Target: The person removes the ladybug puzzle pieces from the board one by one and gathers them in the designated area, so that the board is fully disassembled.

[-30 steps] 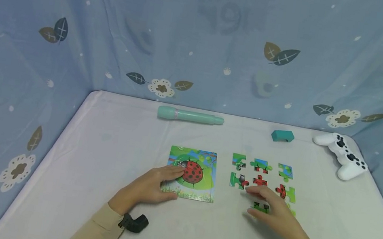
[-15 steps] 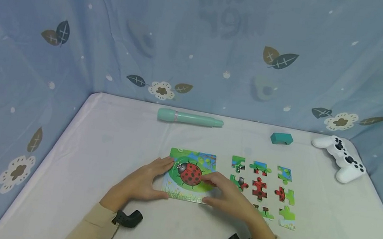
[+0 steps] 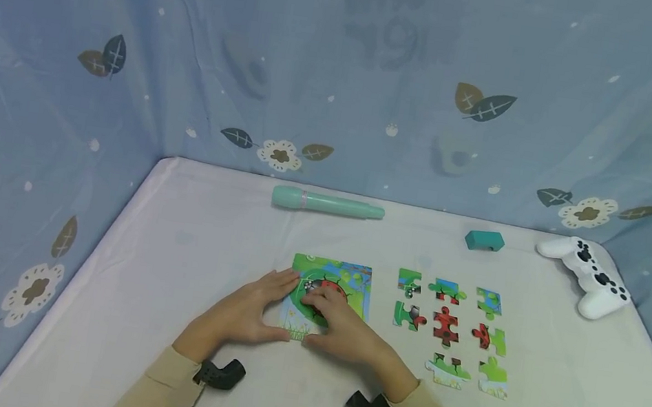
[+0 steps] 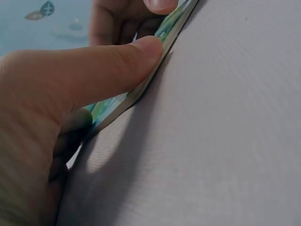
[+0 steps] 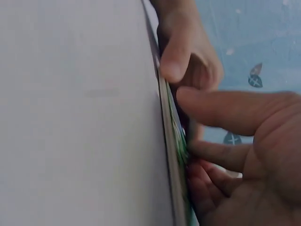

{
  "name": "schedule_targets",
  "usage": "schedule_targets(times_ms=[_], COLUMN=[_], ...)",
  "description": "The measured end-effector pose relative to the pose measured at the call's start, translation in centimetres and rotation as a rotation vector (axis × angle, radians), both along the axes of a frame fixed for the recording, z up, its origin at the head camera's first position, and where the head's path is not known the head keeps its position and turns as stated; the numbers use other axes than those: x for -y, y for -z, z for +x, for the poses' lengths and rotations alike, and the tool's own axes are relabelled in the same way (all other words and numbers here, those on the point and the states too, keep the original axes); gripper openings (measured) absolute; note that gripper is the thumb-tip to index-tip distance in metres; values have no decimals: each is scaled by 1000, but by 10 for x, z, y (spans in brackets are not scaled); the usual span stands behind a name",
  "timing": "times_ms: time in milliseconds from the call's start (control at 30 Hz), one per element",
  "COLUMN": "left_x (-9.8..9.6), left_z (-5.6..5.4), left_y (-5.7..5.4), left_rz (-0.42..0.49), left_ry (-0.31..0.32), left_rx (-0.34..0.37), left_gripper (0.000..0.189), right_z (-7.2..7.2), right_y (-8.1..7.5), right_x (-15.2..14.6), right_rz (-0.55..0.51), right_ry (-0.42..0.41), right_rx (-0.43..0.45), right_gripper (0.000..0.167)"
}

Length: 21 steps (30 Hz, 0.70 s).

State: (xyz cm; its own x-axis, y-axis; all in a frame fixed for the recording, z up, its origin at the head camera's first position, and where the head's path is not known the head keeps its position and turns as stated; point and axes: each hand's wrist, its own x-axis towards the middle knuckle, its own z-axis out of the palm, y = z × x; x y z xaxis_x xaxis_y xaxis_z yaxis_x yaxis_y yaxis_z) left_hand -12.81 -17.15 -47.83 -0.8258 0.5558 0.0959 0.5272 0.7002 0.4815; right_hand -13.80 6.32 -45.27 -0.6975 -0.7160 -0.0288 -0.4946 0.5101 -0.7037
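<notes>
A square ladybug puzzle board lies flat at mid-table. My left hand rests along its left side, with fingertips on the picture and the thumb at the near edge; the left wrist view shows that thumb laid on the edge of the board. From the right, my right hand reaches over the board, covering much of the ladybug. Its fingertips touch the picture and its thumb sits beside the near edge, apart from the fingers. Nothing shows between them. Several loose jigsaw pieces lie right of the board in rows.
Behind the board lies a mint-green microphone-shaped stick. A small teal block and a white game controller lie at the back right. White cloth covers the table, and a blue patterned curtain hangs behind.
My right hand has moved left from over the loose pieces onto the board, uncovering the lower row of pieces. The left hand has slid slightly left, toward the board's left edge.
</notes>
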Motion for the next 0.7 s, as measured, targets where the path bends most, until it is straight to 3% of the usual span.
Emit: schedule_targets(times_ms=[233,467,700], left_x=[0,0,0], left_z=[-2,-2,-2], left_y=[-3,0,3], left_rz=[6,22,33], left_ry=[10,20,17], left_rx=[-20,-38,-23], left_gripper=[91,89,89], right_z=[3,5,5], right_y=[11,12,12], right_x=[3,7,9], right_rz=[-53,-34,-62], right_ry=[34,65,95], right_rx=[-62,-42,-21], right_gripper=[57,67,63])
